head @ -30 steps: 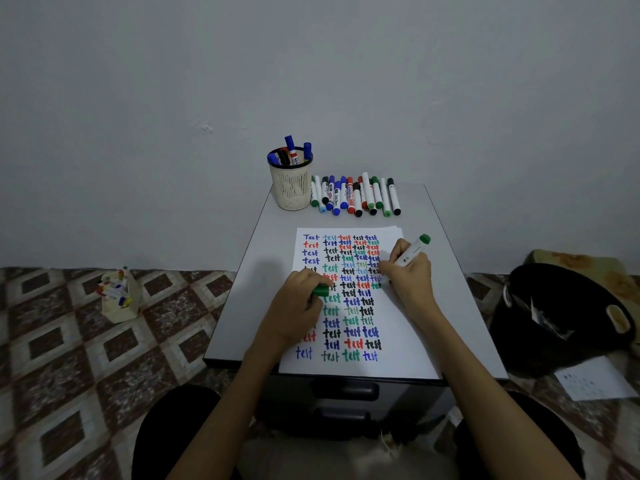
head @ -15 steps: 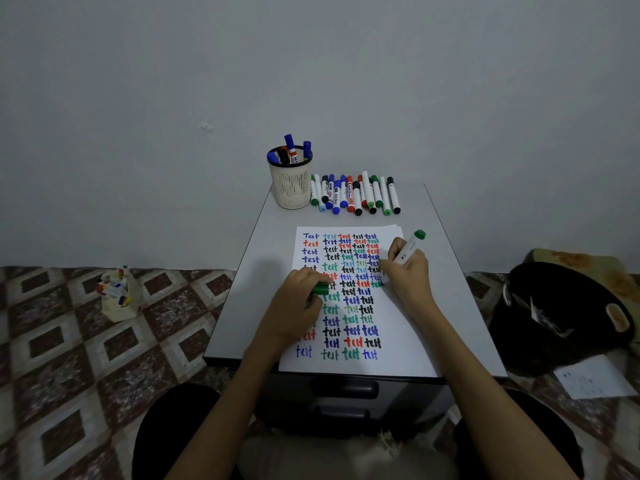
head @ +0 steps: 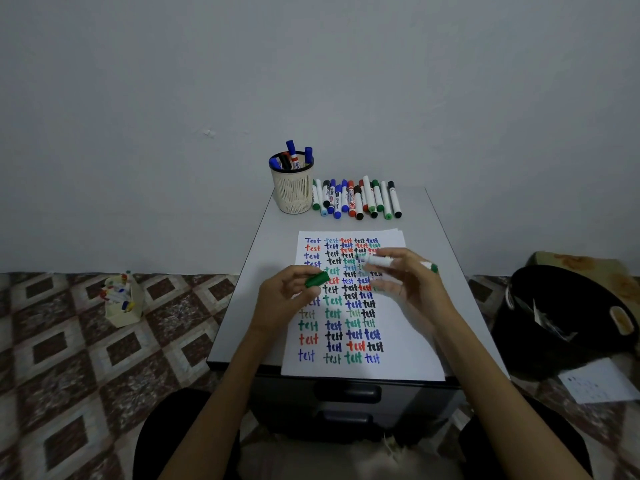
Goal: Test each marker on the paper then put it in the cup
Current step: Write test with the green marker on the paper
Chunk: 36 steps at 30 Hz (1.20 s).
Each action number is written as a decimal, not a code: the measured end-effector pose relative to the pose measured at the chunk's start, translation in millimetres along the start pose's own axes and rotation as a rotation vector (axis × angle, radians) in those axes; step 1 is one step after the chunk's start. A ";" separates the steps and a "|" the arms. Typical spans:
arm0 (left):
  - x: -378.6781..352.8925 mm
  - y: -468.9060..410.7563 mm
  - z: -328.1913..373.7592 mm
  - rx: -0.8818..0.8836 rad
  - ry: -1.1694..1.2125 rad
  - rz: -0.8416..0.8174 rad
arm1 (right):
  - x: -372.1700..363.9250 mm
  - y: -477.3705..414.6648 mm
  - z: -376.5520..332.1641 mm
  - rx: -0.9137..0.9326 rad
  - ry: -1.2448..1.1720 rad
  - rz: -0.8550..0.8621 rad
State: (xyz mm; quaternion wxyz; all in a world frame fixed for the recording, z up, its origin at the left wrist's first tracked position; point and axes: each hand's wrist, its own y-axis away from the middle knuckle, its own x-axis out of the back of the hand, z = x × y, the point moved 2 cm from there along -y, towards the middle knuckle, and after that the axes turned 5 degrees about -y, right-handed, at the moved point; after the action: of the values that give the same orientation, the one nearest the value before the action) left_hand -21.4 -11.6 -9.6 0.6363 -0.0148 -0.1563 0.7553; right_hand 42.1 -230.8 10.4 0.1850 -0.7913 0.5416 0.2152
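Note:
My right hand holds a white marker with a green end level above the paper, its tip pointing left. My left hand pinches the marker's green cap a short way left of that tip, apart from it. The paper lies on the small grey table and is covered with rows of the word "test" in several colours. A cream mesh cup at the table's back holds several markers. A row of several markers lies just right of the cup.
A cream holder with markers stands on the patterned floor at the left. A black bag and a loose sheet lie on the floor at the right. Drawers sit under the table front. A wall rises right behind the table.
My right hand lifted the marker off the paper and turned it level, tip toward the left. My left hand rose from the paper with the cap now showing between its fingers.

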 end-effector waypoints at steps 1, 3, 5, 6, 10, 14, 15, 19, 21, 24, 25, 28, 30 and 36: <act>1.5 0.5 0.5 0.013 0.046 -0.008 | -2.1 3.1 0.1 -0.012 0.025 -0.016; 2.2 2.0 2.2 0.033 0.097 -0.022 | -3.8 7.5 1.1 -0.005 0.077 -0.011; 2.1 2.4 2.4 0.052 0.129 -0.033 | -3.0 9.3 2.4 0.021 0.119 0.024; 2.1 2.4 2.1 0.058 0.138 -0.037 | -3.1 10.0 2.8 0.027 0.132 0.037; 2.3 2.5 1.2 0.064 0.139 -0.038 | -4.6 12.3 5.4 0.028 0.149 0.032; 1.0 2.7 2.3 0.065 0.124 -0.053 | -6.4 12.1 8.8 0.001 0.166 0.013; 0.8 2.8 2.2 0.066 0.119 -0.058 | -7.7 12.0 9.7 -0.014 0.181 0.001; 0.5 3.6 0.4 0.074 0.091 -0.082 | -9.7 9.6 10.9 -0.060 0.292 -0.070; 0.4 2.9 -1.3 0.085 0.081 -0.097 | -6.9 7.5 8.6 -0.060 0.387 -0.101; 0.3 2.2 -1.4 0.093 0.071 -0.127 | -6.4 7.2 8.2 -0.091 0.519 -0.160; 0.9 2.0 -1.2 0.099 0.083 -0.137 | -7.5 7.8 9.8 -0.098 0.567 -0.184; 3.2 1.2 0.0 0.121 0.137 -0.166 | -8.5 8.0 14.2 -0.071 0.662 -0.201; 4.1 0.5 -1.5 0.123 0.126 -0.178 | -8.9 7.5 15.2 -0.035 0.746 -0.197; 3.4 2.3 -4.9 0.048 -0.027 -0.105 | -12.9 5.4 23.8 -0.017 0.782 -0.165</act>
State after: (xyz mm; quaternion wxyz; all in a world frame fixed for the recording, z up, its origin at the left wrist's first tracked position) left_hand -23.2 -7.5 -14.2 0.6732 0.0187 -0.1474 0.7244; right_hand 29.6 -210.1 -2.9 -0.0250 -0.8560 0.5039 -0.1132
